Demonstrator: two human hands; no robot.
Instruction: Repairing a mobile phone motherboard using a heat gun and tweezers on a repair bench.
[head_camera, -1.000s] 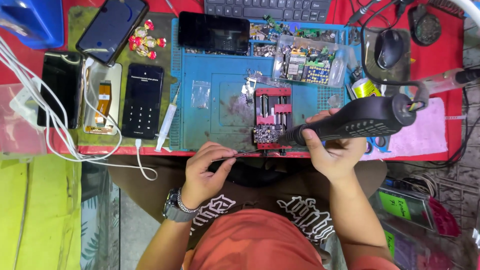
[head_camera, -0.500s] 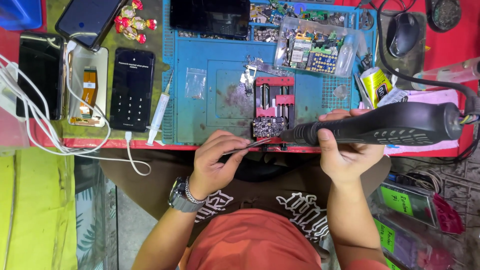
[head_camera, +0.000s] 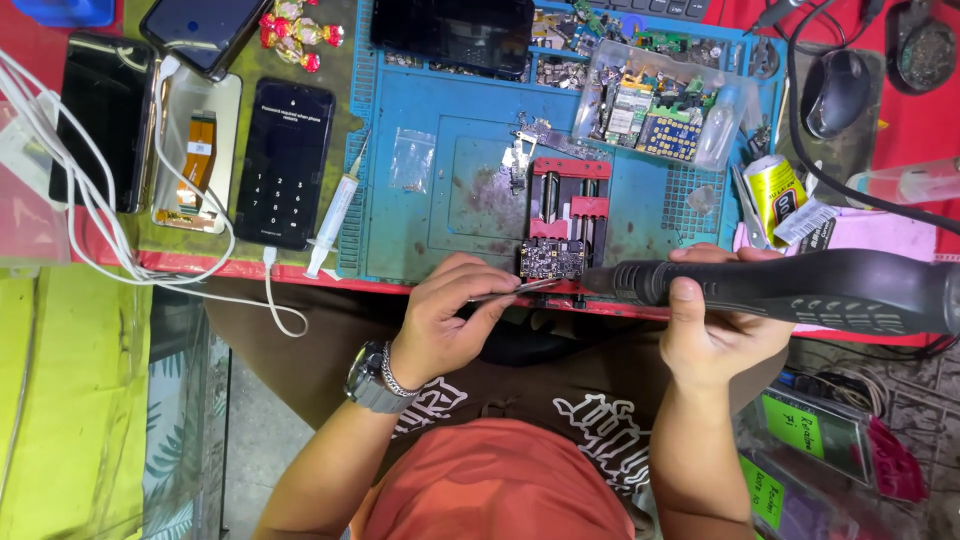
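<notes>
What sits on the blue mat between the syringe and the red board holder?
In the head view, between the syringe and red board holder lie a small clear plastic bag and bare, stained blue mat.

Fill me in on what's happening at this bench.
A person works on a small circuit board clamped in a red holder at the near edge of a blue work mat. The left hand holds thin metal tweezers with the tips at the board. The right hand grips a black hot-air handpiece, its nozzle pointed at the board. Phones lie to the left.
</notes>
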